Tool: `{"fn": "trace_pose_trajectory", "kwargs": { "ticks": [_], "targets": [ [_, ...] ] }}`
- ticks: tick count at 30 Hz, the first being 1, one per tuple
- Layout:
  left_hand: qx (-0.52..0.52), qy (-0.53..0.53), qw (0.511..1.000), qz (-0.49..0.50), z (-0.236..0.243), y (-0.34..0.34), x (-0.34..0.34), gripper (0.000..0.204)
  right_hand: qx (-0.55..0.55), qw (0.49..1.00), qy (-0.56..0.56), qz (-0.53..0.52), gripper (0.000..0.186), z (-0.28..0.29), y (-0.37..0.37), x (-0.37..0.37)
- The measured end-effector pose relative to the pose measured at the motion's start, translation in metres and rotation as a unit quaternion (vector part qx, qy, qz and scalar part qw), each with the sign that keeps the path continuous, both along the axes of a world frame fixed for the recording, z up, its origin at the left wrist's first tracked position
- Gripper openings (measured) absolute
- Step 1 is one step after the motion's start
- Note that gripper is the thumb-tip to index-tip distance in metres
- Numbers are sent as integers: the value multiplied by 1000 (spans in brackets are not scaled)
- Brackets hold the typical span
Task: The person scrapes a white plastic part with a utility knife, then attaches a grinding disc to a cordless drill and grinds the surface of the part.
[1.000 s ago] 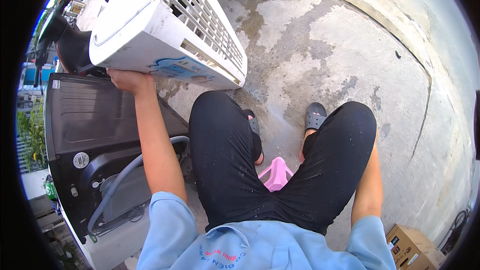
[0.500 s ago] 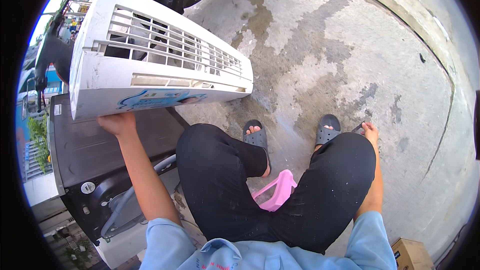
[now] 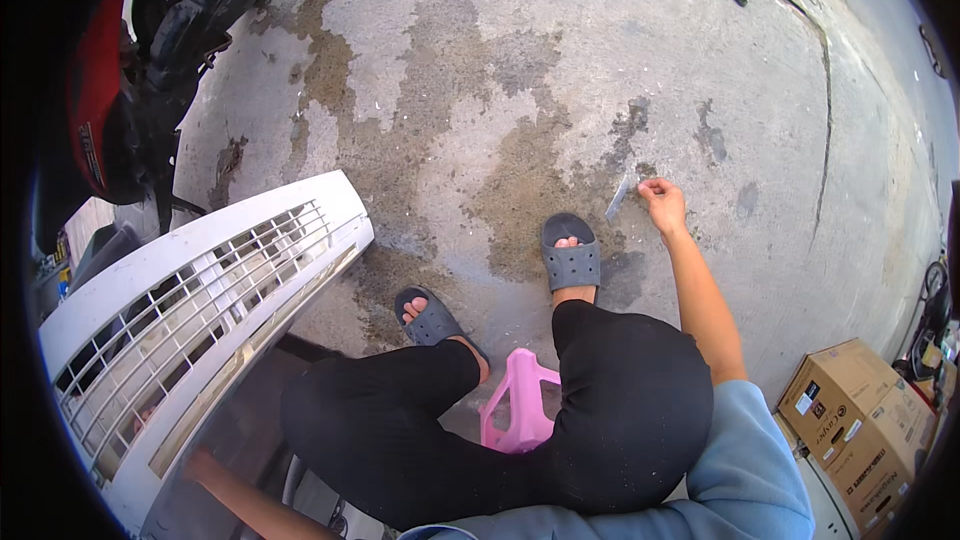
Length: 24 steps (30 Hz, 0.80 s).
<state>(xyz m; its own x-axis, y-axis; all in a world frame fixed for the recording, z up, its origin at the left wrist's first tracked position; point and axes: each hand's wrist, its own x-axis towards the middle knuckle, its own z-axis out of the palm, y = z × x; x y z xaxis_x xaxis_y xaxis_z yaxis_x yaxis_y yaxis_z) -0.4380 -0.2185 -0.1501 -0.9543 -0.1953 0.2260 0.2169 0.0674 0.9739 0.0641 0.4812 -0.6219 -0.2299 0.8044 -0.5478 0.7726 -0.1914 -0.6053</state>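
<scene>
Seated on a pink stool [image 3: 520, 405], my left hand [image 3: 200, 462] lies beneath the white slatted cover [image 3: 190, 325], its grip hidden, so I cannot tell how open it is; grey sandals [image 3: 570, 258] rest on wet concrete [image 3: 520, 70]. Farther out, my right hand [image 3: 662, 202] pinches a thin grey strip [image 3: 618, 197] between closed fingertips, low over the ground; a motorbike [image 3: 150, 50] stands beyond.

Blue sleeves [image 3: 745, 460], black trousers [image 3: 600, 420], grey sandals [image 3: 570, 258]

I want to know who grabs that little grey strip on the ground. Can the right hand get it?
Probably yes. The right hand is stretched out low over the concrete, its fingertips right at the small grey strip, with nothing between them. Whether it already pinches the strip is hard to tell.
</scene>
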Motion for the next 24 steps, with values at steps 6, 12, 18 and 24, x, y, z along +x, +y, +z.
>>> {"fn": "trace_pose_trajectory", "kwargs": {
  "ticks": [6, 12, 18, 24],
  "targets": [
    [8, -2, 991, 135, 8, 97, 10, 56, 93, 975, -131, 153, 38, 48, 60, -38],
    [83, -85, 970, 215, 76, 137, 38, 55, 196, 930, -187, 247, 59, 228, 64, -173],
    [65, -208, 958, 187, 134, 55, 129, 44, 140, 883, -7, 449, 26, 415, 0, -275],
    [-195, -626, 734, -179, 179, 78, 390, 74, -77, 792, 22, 605, 28, 628, -77, -263]
  ]
}}
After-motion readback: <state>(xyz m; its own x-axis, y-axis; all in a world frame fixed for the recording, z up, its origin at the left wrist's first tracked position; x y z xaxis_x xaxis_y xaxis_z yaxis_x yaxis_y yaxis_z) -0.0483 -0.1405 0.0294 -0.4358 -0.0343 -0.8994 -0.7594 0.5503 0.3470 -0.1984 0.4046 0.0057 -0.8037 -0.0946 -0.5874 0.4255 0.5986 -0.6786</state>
